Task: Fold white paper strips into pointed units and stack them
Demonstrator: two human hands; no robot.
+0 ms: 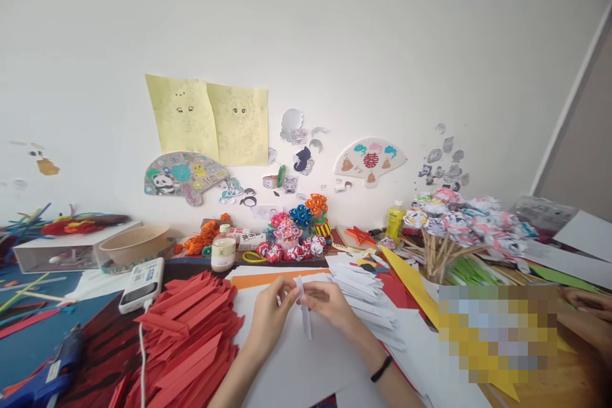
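Between my two hands is a narrow white paper strip (pixel 305 317), held near its upper end and hanging down over white paper sheets (pixel 287 370). My left hand (pixel 277 299) pinches it from the left, thumb against the strip. From the right, my right hand (pixel 329 303) pinches the same strip, with a black band around that wrist. Left of my hands lies a big pile of folded red paper strips (pixel 191 338). A stack of white paper strips (pixel 366 299) lies just to the right of my right hand.
A blue glue gun (pixel 60 363) and a white power bank (pixel 142 284) with a cable are at left. A small bottle (pixel 223 248) and paper flowers (pixel 301 217) stand by the wall. At right are stick-mounted paper flowers (pixel 459 223), yellow paper (pixel 411 280) and another person's hand (pixel 586 299).
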